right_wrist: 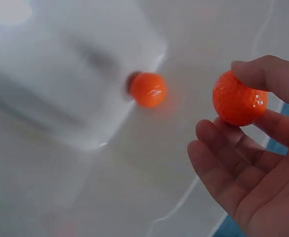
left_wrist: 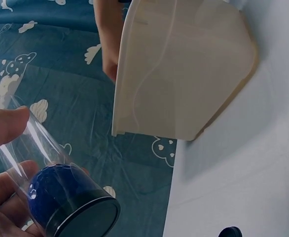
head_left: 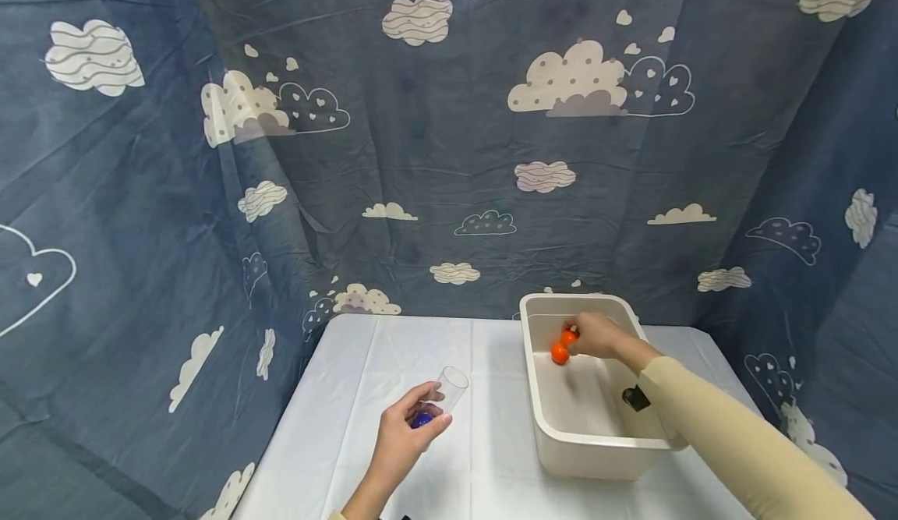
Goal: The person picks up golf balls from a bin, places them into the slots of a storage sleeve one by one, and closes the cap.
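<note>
My left hand [head_left: 403,430] grips a clear tube [left_wrist: 38,143] that leans over the table in the head view. A blue golf ball [left_wrist: 58,190] sits at the tube's dark closed end, and its other end is an open rim. Inside the bin, my right hand [right_wrist: 263,163] pinches an orange golf ball [right_wrist: 239,101] between thumb and fingers. A second orange golf ball [right_wrist: 148,90] lies on the bin floor near the far wall, just below the held one in the head view.
The cream plastic bin [head_left: 536,403] stands on the right half of the white-covered table [head_left: 365,380]. Its near and side walls rise around my right hand. A dark cloth with cloud prints [head_left: 449,146] hangs behind and at both sides.
</note>
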Action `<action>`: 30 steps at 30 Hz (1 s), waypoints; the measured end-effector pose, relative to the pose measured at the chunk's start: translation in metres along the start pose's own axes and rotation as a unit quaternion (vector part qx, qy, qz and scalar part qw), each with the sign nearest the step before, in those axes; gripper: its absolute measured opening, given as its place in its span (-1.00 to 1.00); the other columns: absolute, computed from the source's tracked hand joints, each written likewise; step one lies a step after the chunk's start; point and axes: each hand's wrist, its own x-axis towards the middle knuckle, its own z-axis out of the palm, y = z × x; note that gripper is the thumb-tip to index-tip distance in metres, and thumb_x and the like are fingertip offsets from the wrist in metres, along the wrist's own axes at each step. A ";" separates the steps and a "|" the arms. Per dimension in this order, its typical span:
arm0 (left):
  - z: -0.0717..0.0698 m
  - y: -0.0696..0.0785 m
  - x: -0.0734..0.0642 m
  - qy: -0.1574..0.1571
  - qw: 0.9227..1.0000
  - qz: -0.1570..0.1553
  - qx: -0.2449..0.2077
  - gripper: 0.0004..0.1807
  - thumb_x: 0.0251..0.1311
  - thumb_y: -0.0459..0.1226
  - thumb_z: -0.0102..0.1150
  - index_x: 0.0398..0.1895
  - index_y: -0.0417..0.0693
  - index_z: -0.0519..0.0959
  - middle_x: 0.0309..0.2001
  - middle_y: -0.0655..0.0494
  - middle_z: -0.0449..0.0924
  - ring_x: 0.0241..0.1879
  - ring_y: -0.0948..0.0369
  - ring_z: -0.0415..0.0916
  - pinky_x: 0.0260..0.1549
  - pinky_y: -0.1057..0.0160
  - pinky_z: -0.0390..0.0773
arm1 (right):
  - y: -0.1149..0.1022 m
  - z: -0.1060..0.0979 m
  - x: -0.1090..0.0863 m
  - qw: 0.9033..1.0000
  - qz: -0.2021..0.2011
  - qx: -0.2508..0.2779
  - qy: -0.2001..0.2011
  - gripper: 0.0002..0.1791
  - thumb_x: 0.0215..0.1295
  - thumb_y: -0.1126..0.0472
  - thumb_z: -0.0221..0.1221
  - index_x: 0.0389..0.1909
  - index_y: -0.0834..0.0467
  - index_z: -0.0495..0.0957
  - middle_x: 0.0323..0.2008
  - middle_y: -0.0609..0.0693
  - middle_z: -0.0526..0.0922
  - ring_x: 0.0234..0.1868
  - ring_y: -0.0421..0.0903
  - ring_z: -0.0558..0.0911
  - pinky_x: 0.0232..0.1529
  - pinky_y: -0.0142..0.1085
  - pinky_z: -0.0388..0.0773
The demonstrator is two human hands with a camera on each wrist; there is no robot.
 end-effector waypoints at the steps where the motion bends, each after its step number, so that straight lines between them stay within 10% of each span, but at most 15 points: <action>1: 0.000 0.000 0.000 0.000 1.000 0.000 -0.001 -0.44 0.09 -0.20 0.51 0.20 -0.02 0.59 -0.04 0.01 0.69 -0.14 0.12 0.68 -0.29 0.28 0.68 | -0.004 -0.002 -0.001 1.000 -0.008 -0.001 0.006 -0.65 -0.01 0.27 0.41 -0.15 0.21 0.65 -0.52 -0.08 0.49 -0.47 -0.11 0.42 -0.40 -0.26 0.31; 30: 0.006 0.001 -0.003 0.002 1.000 -0.006 0.001 -0.43 0.07 -0.17 0.53 0.19 0.01 0.60 -0.04 0.07 0.69 -0.14 0.15 0.67 -0.19 0.21 0.67 | -0.110 -0.029 -0.079 0.983 -0.096 0.126 0.096 -0.50 0.06 0.28 0.49 0.06 -0.04 0.64 -0.14 -0.14 0.63 -0.19 -0.10 0.67 -0.26 -0.26 0.63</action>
